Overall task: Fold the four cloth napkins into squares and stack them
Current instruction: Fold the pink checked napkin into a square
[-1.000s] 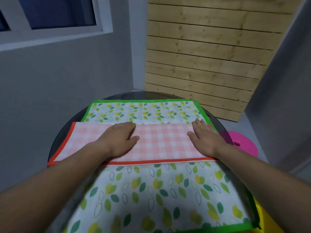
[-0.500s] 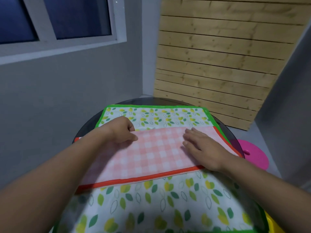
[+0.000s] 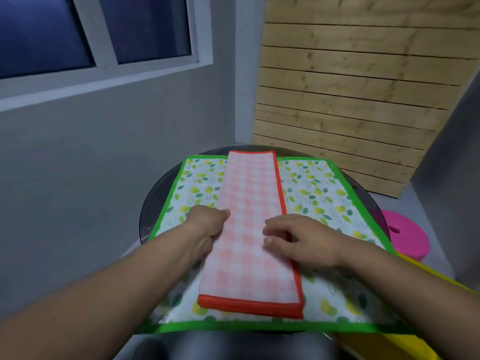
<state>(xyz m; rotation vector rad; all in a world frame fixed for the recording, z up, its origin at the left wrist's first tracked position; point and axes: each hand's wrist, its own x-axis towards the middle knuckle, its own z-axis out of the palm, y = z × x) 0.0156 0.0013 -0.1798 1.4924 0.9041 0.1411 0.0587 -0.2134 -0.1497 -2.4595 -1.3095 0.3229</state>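
Lying lengthwise, pink napkin (image 3: pixel 249 203); left hand (image 3: pixel 207 224) pinching its left edge; right hand (image 3: pixel 306 240) relaxed atop

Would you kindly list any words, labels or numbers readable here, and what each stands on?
None: no readable text shows. The pink checked napkin, the leaf-print napkin under it, the pink stool and the wooden slats bear only patterns or plain surfaces.

Round dark desk (image 3: pixel 153 209) stands in a corner of grey wall (image 3: pixel 104 152), beneath a window (image 3: pixel 104 29) showing deep blue. Slatted wood panel (image 3: pixel 350 87) rises behind; pink stool (image 3: pixel 410 237) and yellow object (image 3: pixel 376 345) sit at right.
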